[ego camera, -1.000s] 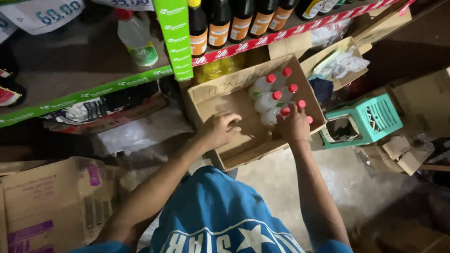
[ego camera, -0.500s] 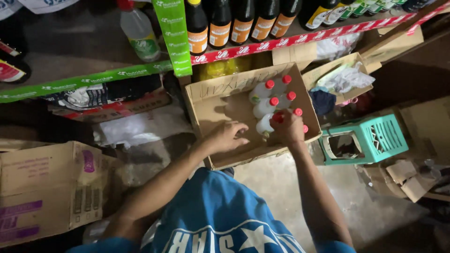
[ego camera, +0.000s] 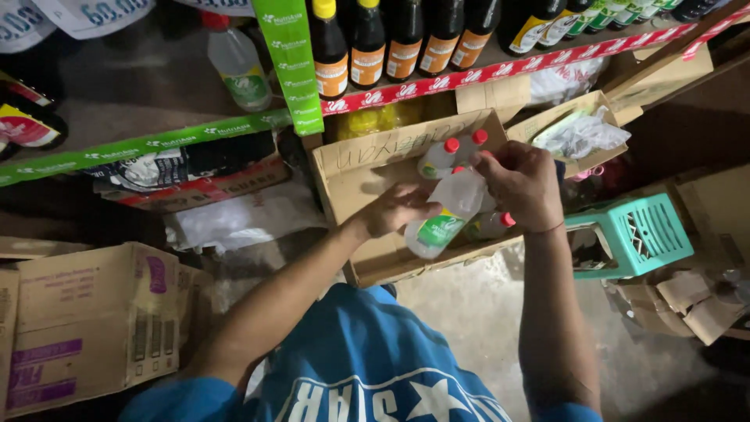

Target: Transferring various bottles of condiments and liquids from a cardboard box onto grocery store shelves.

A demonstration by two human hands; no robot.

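An open cardboard box [ego camera: 355, 184] stands on the floor under a shelf and holds several clear plastic bottles [ego camera: 441, 155] with red caps. My right hand [ego camera: 522, 184] grips the neck of one clear bottle with a green label [ego camera: 445, 220], lifted at a tilt over the box. My left hand [ego camera: 400, 209] touches that bottle's lower side, fingers curled against it. My blue shirt fills the bottom of the view.
A shelf above carries dark bottles [ego camera: 367, 43] and a clear bottle [ego camera: 238, 66]. A teal plastic stool [ego camera: 637, 234] stands to the right, cardboard boxes [ego camera: 94, 324] to the left, and cardboard scraps [ego camera: 687, 301] lie at the far right.
My right hand has lifted one bottle out of the box by its neck. My left hand moved right from the box floor to the bottle's side.
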